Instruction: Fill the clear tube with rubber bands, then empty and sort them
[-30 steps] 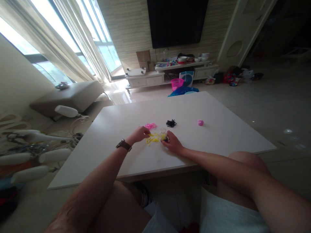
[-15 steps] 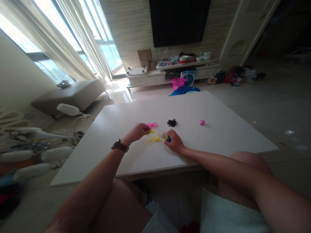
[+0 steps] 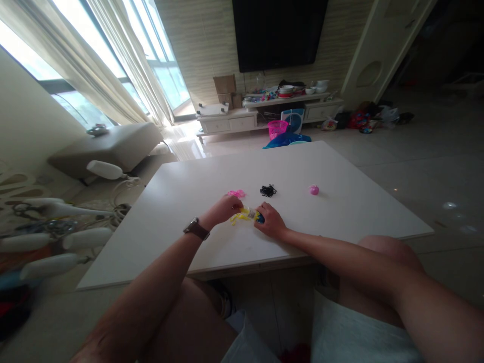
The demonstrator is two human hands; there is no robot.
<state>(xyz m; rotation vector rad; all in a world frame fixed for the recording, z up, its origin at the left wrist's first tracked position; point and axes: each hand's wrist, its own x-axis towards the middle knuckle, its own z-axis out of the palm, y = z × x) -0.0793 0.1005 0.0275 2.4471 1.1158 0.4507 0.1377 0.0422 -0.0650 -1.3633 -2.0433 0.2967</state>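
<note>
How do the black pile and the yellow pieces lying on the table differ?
Colour: the black pile is dark, while the yellow pieces are bright. Spread: the black pile is a compact heap; the yellow pieces lie loosely scattered. Place: the black pile lies farther from the person, whereas the yellow pieces lie beside the left hand. Both rest on the white table.

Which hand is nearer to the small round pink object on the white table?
Right. The right hand, holding a transparent cylindrical jar, is to the near left of the small round pink object; the left hand is farther left, at the jar's mouth.
</note>
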